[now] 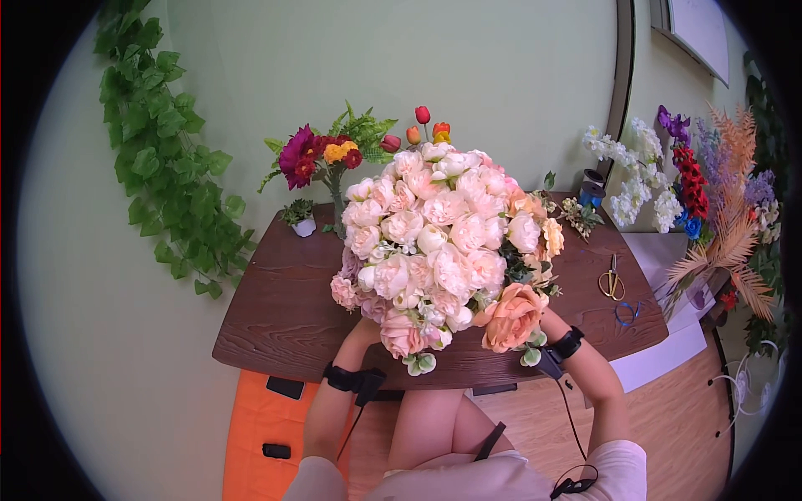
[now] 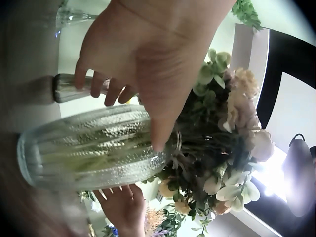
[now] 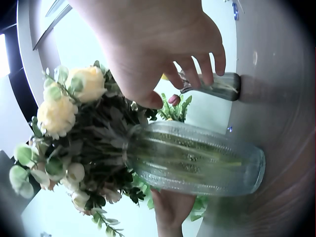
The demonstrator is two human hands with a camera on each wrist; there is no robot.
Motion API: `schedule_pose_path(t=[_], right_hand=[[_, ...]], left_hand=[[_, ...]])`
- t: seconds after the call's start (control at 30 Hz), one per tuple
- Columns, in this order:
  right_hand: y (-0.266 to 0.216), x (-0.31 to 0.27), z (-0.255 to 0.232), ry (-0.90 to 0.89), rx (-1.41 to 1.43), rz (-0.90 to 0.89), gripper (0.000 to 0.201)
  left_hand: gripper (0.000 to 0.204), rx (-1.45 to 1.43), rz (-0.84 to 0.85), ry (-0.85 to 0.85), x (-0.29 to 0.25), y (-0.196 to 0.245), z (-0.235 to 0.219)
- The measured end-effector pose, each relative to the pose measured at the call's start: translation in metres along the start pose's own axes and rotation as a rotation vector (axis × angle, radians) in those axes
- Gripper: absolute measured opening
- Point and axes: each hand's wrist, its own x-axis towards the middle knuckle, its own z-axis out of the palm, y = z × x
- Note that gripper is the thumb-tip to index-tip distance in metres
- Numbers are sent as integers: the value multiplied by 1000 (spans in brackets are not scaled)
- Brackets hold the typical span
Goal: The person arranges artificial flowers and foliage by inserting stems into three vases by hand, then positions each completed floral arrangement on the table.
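Observation:
A large bouquet of pale pink and peach flowers (image 1: 443,230) stands in a ribbed clear glass vase (image 2: 91,150), upright on the table with stems inside. On the vase's left side my left hand (image 2: 143,59) has its fingers loosely extended, and its thumb lies over the glass near the neck. My right hand (image 3: 158,47) is at the opposite side, fingers spread and thumb close to the neck; whether it touches the glass I cannot tell. In the head view the blooms hide the vase and most of both hands.
On the brown table (image 1: 267,309) are a smaller vase with a dark red bouquet (image 1: 301,159), a potted succulent (image 1: 302,219), scissors (image 1: 611,282), blue wire (image 1: 626,314) and spools (image 1: 591,188). More artificial flowers (image 1: 693,179) stand at the right.

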Motion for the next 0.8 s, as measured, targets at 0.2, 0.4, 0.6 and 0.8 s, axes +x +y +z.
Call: schedule_pose_path(t=[0.2,0.4,0.6,0.8], right_hand=[[-9,-16,31,97,-21,-185,29],[-16,-19,46,164,-52,-382,27],[-25,-20,51,240,-97,-565,26],[-33,-21,59,305,-144,-751,25]], left_hand=[[30,25,16,-23,49,3,10],[29,60,16,-13,37,4,14],[29,76,21,-7,4,7,22],[29,93,19,9,18,4,31]])
